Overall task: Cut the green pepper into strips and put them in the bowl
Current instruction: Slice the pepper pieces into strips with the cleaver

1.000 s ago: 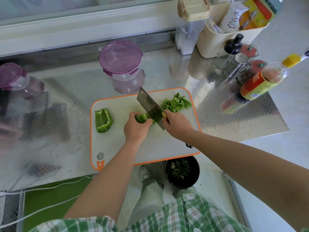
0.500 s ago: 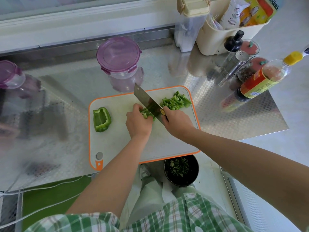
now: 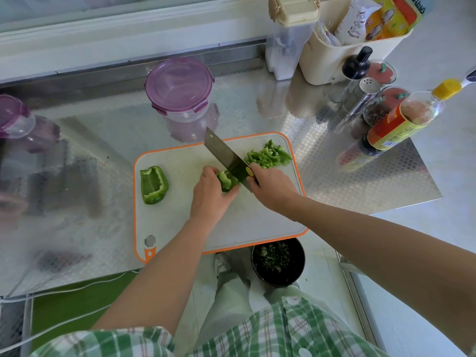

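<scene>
— Where is the pepper that is being cut?
— A green pepper piece (image 3: 226,180) lies about the middle of the cutting board (image 3: 180,222). The left hand (image 3: 210,195) holds it down, with the fingers curled over its top.

— And the knife?
— The right hand (image 3: 273,188) is wrapped round the handle of the cleaver (image 3: 225,154). The blade stands edge down at the right end of the piece, and its tip points toward the far edge of the table (image 3: 347,186).

— Any strips cut?
— A heap of green strips (image 3: 269,157) sits at the board's far right corner, just beyond the right hand. A pepper half (image 3: 153,185) lies hollow side up near the board's left edge, well apart from both hands.

— The bowl?
— A dark bowl (image 3: 280,279) with chopped green bits in it sits below the table's near edge. It is partly hidden under the board's near right corner, which overhangs that edge.

— What else is there?
— A purple-lidded container (image 3: 179,86) stands beyond the board, toward the far edge. A yellow-capped bottle (image 3: 401,119) and a cream bin (image 3: 342,57) stand toward the far right corner.
</scene>
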